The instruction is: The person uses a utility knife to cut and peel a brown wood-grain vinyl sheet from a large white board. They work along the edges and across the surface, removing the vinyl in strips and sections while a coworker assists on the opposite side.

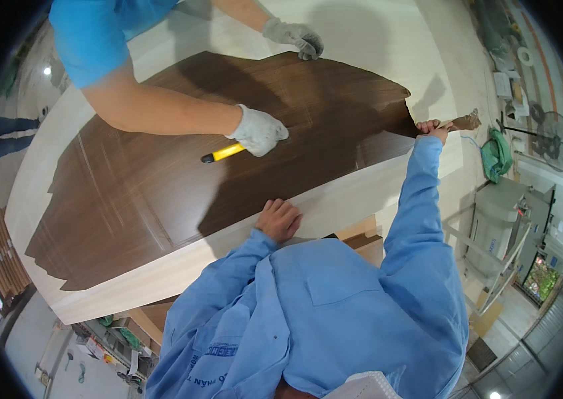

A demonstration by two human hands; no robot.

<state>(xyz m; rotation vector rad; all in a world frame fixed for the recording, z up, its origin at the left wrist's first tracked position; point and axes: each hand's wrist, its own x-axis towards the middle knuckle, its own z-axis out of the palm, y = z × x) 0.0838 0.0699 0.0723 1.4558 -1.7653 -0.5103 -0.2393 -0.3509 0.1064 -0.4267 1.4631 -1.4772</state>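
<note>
Your right hand (432, 130) covers part of the brown piece (466, 122) it grips, and the underside of your left hand (280, 219) is hidden; a gloved hand (261, 131) across from you conceals one end of the yellow tool (229, 151), the picture's top edge crops the blue sleeve (92, 43)

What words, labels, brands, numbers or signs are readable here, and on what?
Blue shirt: dark printed lettering on the chest, partly lost in folds; not copying the wording.
Grey cabinet, right: a small mark on its front, too small to read.
White papers, upper right: too small and blurred to tell whether they bear text.
Brown sheet, yellow-and-black tool: no readable lettering.
</note>
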